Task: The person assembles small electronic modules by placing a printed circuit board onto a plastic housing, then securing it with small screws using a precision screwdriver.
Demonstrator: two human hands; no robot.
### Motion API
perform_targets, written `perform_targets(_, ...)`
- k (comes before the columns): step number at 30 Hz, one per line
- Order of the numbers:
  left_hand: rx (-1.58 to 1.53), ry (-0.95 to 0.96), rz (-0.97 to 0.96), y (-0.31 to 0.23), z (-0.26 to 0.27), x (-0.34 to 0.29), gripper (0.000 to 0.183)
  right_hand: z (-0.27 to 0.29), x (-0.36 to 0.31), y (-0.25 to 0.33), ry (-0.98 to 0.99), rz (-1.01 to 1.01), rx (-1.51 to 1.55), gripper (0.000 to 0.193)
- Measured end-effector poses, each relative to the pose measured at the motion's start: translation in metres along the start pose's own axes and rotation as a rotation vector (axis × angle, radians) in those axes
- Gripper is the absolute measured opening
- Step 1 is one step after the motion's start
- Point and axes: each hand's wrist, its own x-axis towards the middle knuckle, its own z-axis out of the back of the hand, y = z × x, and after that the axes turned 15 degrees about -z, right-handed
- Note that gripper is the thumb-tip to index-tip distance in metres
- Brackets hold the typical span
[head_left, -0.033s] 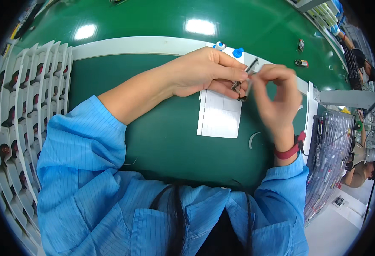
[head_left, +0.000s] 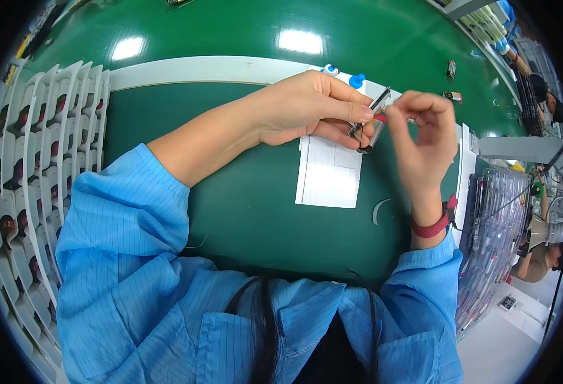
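My left hand [head_left: 320,109] is closed on a small flat rectangular part [head_left: 375,121] with a shiny metal edge and dark ends. A short black wire [head_left: 356,132] loops out by the left fingertips. My right hand [head_left: 424,134] is pinched beside the part's right side, thumb against forefinger. A small red strip [head_left: 380,118] runs from the part to the right fingertips, which seem to grip it; its far end is hidden. Beneath the left hand, a white sheet of paper [head_left: 328,176] lies on the dark green mat [head_left: 249,185].
White racks with dark and red round pieces [head_left: 22,221] stand at the left. Clear plastic trays [head_left: 496,224] line the right. Blue-capped bottles [head_left: 357,80] stand behind the hands. A curved white strip [head_left: 377,211] lies on the mat. Other people work at far right.
My right hand has shifted slightly right and is less blurred. The red strip now shows between it and the part. My left hand keeps its hold, with the part turned a little.
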Motion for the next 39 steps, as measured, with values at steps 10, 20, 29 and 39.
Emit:
perform_targets(10, 0.069, 0.032, -0.014, 0.001, 0.000, 0.003, 0.029, -0.001, 0.006, -0.008, -0.070, 0.085, -0.222, 0.021)
perform_targets(20, -0.225, 0.114, -0.128, -0.007, 0.007, 0.005, 0.031, 0.025, 0.016, -0.031, -0.139, -0.391, -0.152, 0.030)
perform_targets(29, -0.086, 0.059, -0.100, -0.006, 0.011, 0.004, 0.031, -0.002, 0.003, -0.006, 0.109, -0.522, 0.551, 0.030)
perform_targets(39, -0.156, 0.087, -0.050, 0.003, 0.016, 0.006, 0.028, 0.006, 0.003, -0.010, 0.423, -0.601, 1.004, 0.026)
